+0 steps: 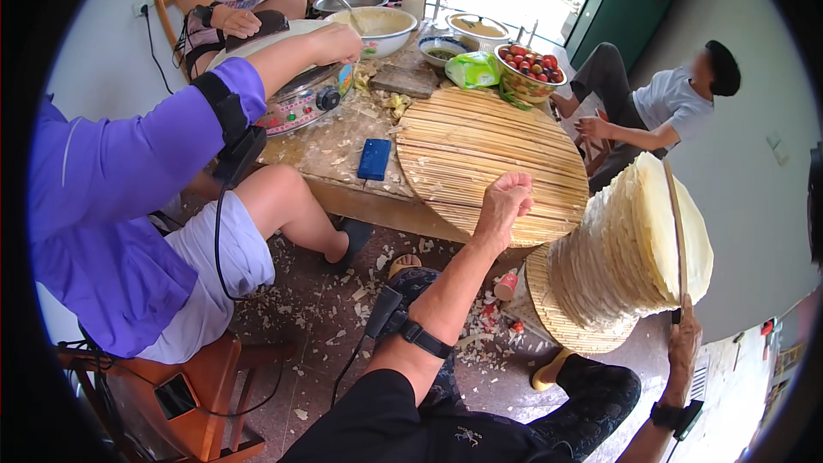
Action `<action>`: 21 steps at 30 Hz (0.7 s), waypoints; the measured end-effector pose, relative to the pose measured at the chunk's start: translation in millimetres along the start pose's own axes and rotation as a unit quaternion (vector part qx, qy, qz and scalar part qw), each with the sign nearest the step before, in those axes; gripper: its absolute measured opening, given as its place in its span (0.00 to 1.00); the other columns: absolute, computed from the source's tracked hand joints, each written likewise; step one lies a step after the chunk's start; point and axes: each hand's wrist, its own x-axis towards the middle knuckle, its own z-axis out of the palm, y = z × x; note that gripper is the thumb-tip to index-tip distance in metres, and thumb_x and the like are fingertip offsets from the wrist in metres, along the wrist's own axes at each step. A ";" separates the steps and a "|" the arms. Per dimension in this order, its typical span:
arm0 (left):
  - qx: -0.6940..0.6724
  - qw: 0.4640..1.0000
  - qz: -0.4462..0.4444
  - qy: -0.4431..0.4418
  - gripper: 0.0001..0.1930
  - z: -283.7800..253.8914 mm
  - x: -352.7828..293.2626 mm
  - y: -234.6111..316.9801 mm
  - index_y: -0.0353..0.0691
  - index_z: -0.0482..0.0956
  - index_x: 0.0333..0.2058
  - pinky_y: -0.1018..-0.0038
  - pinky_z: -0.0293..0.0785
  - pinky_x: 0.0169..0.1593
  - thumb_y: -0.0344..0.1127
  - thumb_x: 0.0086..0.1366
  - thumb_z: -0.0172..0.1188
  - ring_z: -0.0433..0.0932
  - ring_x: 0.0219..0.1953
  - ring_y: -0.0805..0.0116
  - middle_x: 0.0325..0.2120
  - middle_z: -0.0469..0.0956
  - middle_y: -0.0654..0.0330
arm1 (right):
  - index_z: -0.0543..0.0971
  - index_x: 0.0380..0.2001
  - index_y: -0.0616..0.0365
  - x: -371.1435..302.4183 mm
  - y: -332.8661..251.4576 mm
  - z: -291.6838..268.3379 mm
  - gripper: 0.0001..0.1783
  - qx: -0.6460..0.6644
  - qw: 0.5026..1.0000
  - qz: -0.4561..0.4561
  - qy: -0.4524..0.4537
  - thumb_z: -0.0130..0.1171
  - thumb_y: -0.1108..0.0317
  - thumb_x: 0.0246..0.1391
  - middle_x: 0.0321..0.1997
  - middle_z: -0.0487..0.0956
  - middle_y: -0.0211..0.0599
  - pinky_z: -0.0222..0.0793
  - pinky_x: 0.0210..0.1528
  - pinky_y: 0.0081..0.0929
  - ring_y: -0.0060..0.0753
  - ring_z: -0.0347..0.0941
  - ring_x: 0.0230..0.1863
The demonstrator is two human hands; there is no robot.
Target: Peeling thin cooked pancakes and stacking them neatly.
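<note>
My right hand (683, 345) grips the lower end of a long thin wooden stick (675, 231). The stick lies across the top of a tall stack of thin round flatbreads (591, 270), pale and ragged at the edges. This stack stands on a round woven mat (591, 341) at the right. My left hand (506, 206) hovers over the near part of a large round mat of straw-coloured stalks (489, 154), fingers curled together and nothing visible in them. That mat lies on the table and juts past its near edge.
Left, a person in purple reaches over a round electric griddle (300, 103). A blue box (374, 159), a green packet (473, 70), a bowl of red fruit (530, 77) and a batter bowl (377, 30) stand on the table. Two other people sit beyond. Crumbs litter the floor (343, 326).
</note>
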 end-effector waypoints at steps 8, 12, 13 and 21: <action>-0.001 1.000 -0.003 0.000 0.12 1.9 -1.3 -0.1 0.39 0.76 0.43 0.76 0.72 0.40 0.34 0.60 0.55 0.75 0.32 0.75 0.36 0.76 0.63 | 0.66 0.61 0.58 -1.0 -2.5 -2.8 0.38 0.005 1.000 0.010 -0.005 0.44 0.85 0.41 0.31 0.73 0.54 0.68 0.38 0.40 0.48 0.72 0.31; -0.026 0.999 0.007 0.016 0.12 5.5 -2.6 0.0 0.36 0.77 0.41 0.80 0.70 0.32 0.32 0.59 0.56 0.74 0.27 0.76 0.32 0.76 0.65 | 0.66 0.61 0.59 -1.7 -6.0 -5.4 0.39 0.005 1.000 0.015 -0.011 0.44 0.86 0.39 0.32 0.73 0.53 0.68 0.39 0.39 0.48 0.72 0.32; -0.026 1.000 0.007 0.016 0.12 5.3 -2.5 -0.2 0.36 0.77 0.41 0.80 0.70 0.32 0.32 0.59 0.56 0.74 0.27 0.76 0.32 0.76 0.65 | 0.66 0.61 0.59 -1.4 -7.3 -6.0 0.39 0.005 1.000 0.016 -0.011 0.44 0.86 0.39 0.32 0.73 0.53 0.68 0.39 0.39 0.48 0.72 0.32; 0.009 1.000 -0.006 0.000 0.12 5.5 -3.1 0.0 0.40 0.76 0.43 0.76 0.72 0.40 0.35 0.60 0.55 0.75 0.32 0.75 0.35 0.76 0.64 | 0.66 0.61 0.59 -1.5 -4.9 -6.1 0.39 0.010 1.000 0.019 -0.013 0.45 0.85 0.39 0.31 0.72 0.53 0.67 0.39 0.40 0.47 0.72 0.32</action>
